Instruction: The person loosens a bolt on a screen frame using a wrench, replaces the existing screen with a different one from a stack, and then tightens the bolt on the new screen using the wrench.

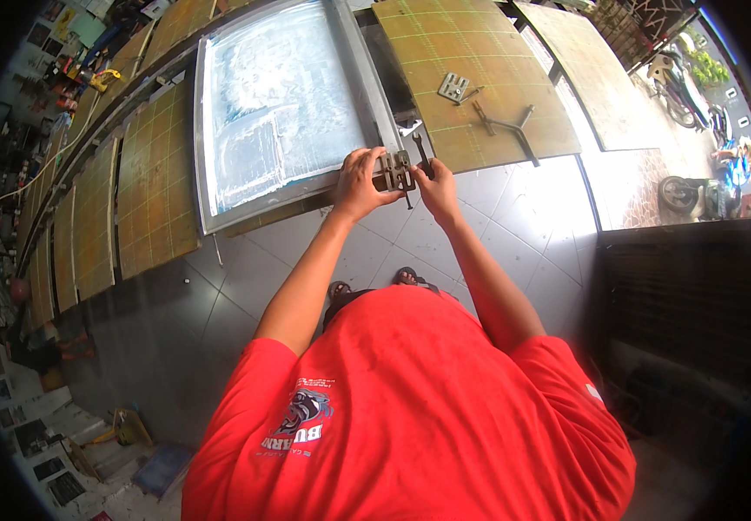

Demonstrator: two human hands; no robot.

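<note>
My left hand (361,184) is closed around a slotted metal bracket (397,171) at the near right corner of a screen-printing frame (204,165). White and blue smears cover the frame's pale mesh (280,82). My right hand (437,188), just right of the bracket, grips a dark open-end wrench (421,149) whose jaw points away from me. Whether the wrench touches a bolt on the bracket is too small to make out. A bolt end (409,201) sticks out below the bracket.
On the wooden board (471,43) to the right lie another metal bracket (453,86) and a Y-shaped tool (514,128). More grid-marked boards (162,165) line the left. A dark slatted panel (684,286) stands at right, with motorbikes (697,195) beyond. Grey floor tiles (497,234) surround my feet.
</note>
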